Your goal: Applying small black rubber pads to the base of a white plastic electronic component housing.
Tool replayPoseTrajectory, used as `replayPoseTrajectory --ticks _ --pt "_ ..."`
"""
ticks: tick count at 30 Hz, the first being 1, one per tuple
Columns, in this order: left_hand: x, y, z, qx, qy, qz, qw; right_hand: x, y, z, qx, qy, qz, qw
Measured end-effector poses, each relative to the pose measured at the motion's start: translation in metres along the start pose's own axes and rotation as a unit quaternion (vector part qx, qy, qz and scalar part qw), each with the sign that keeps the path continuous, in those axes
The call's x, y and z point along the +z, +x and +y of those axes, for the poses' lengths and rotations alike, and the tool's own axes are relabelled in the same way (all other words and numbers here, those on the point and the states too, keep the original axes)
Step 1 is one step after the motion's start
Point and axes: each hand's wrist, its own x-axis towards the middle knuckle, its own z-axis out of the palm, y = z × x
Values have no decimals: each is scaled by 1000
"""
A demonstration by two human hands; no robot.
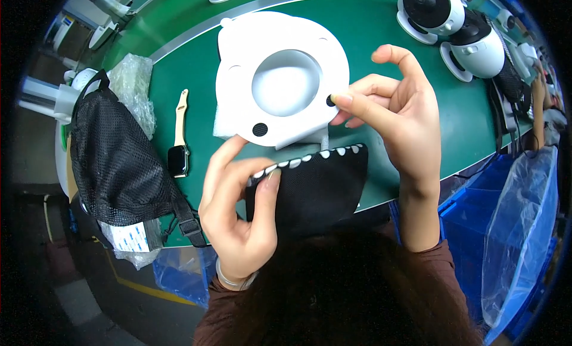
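Observation:
A white rounded housing (238, 92) with a large round opening lies in front of me. One black round pad (260, 129) sits on its lower left rim. At its lower right edge, my right hand (405, 119) pinches a second small black pad (330, 100) between thumb and forefinger, against or just over the rim. My left hand (238, 209) grips a black sheet (322, 191) by its upper left edge, just below the housing. White rounded spots line that upper edge. The sheet's lower part fades into dark shadow.
On the green table (387, 161) to the left lie a smartwatch (178, 160), a black mesh bag (119, 161) and bubble wrap (132, 87). White devices with black fronts (476, 54) stand at far right. Blue crates (471, 227) with clear plastic are below right.

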Motion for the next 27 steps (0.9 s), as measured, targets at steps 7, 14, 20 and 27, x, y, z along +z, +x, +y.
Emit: replayPoseTrajectory --ticks 7,14,20,27 --pt "-7 -5 3 11 -31 24 999 4 -2 -3 -96 -71 -31 992" --pt "-15 -16 -4 65 -28 67 995 3 -14 -5 -235 -307 36 921" --pt "-10 -22 5 4 -271 7 963 4 -42 -19 -274 -309 -113 904" --pt "-6 -15 10 -15 -128 -5 992 7 -46 -21 -273 -409 -49 869"
